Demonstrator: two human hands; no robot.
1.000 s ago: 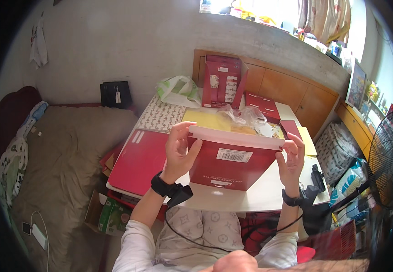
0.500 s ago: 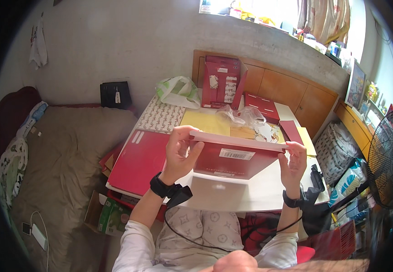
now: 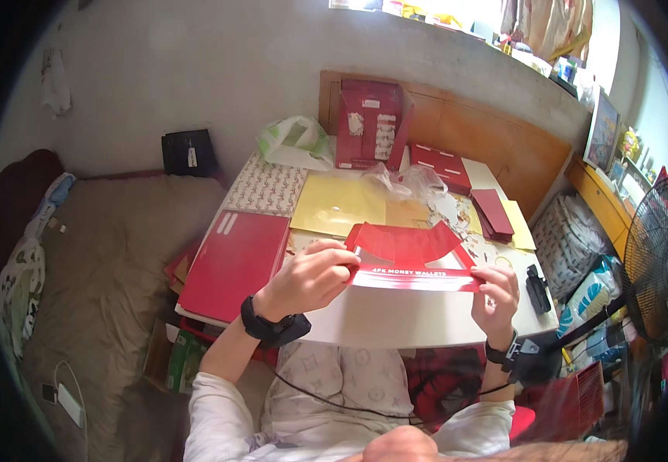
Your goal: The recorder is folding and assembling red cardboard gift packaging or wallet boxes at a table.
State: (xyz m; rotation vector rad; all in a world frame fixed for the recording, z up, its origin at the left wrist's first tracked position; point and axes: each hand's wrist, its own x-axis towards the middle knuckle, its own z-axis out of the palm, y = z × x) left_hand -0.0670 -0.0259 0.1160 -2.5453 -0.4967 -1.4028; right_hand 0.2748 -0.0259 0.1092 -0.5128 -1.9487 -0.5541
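Between my hands, above the front half of the white table (image 3: 334,323), is a red cardboard package (image 3: 407,245) with a cut-out opening, a curved flap and a pale lower edge. My left hand (image 3: 311,279) pinches its left end between thumb and curled fingers. The right end is gripped by my right hand (image 3: 496,299), fingers bent around the corner. Just beyond it lie a yellow sheet (image 3: 338,202) and small loose pieces (image 3: 457,212). A pile of dark red card sleeves (image 3: 492,215) sits to the far right of the package.
Flat red card (image 3: 234,266) and a patterned sheet (image 3: 265,185) cover the table's left side. At the back stand an upright red box (image 3: 372,127), a lower red box (image 3: 440,169) and a green-white plastic bag (image 3: 295,142). A black fan (image 3: 657,262) stands right; a bed (image 3: 118,277) lies left.
The package has turned: its barcoded face is out of sight, and the opening with its curved flap now shows. My left hand has shifted slightly right and lower, its fingers more curled.
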